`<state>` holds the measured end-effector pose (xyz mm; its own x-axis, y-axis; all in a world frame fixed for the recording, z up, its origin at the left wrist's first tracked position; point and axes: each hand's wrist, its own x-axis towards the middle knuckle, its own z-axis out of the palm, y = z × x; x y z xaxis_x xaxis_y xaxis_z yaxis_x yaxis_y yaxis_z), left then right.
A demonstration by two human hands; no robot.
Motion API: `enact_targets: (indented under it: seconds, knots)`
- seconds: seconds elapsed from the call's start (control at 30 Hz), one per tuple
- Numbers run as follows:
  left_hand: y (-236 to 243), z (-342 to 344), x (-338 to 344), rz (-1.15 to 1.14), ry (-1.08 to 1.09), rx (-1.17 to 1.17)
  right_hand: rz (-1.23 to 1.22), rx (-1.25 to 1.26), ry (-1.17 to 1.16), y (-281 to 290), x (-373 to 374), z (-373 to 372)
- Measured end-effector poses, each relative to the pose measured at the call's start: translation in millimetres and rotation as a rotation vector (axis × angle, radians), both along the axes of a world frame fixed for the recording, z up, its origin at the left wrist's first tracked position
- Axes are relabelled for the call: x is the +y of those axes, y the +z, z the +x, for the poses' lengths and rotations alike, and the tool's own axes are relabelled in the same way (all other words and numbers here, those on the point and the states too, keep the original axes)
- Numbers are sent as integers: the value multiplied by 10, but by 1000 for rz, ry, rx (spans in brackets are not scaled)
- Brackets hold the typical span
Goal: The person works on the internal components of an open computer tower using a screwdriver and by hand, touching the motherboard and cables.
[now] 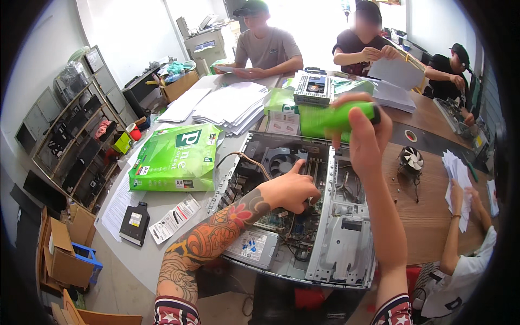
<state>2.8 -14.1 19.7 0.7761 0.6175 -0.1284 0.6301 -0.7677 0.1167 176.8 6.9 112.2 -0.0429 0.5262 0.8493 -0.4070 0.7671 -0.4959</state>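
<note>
An opened desktop computer case (346, 244) lies flat before me, its inner parts bare. My left hand (295, 190) reaches over it with fingers apart, the index finger stretched to the black cooling fan (283, 161). Whether that fingertip presses on the fan's edge I cannot tell. A boxed power supply (252, 247) sits at the case's near left corner. Raised above the far right of the case, my right hand (364, 127) is closed around a green handheld tool (338, 120) with a black end. Motion blurs the tool, and its exact kind is unclear.
Left of the case lie a green paper ream pack (176, 158), a black drive (134, 223) and a blister card (174, 219). Paper stacks (230, 105) and another metal unit (314, 89) stand beyond. A loose cooler fan (411, 160) is at right. Several people work around the table.
</note>
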Motion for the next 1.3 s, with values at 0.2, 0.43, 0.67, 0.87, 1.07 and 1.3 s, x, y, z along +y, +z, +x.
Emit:
enact_targets:
  seconds: [0.2, 0.43, 0.67, 0.87, 1.07, 1.3]
  knots:
    - [-14, -3, 4, -5, 7, -25, -200, 42, -62, -88, 57, -186]
    - [-41, 7, 18, 13, 17, -25, -22, -13, -279, -227, 346, -86]
    - [-16, 43, 2, 45, 0, -14, 140, -322, -624, -430, 563, -78]
    - [-12, 18, -14, 48, 24, -9, 238, -437, -676, -430, 511, -86]
    - [-56, 14, -1, 76, 9, -26, 295, -477, -670, -452, 505, -95]
    - [-34, 29, -10, 75, 19, -24, 262, -498, -667, -455, 516, -89]
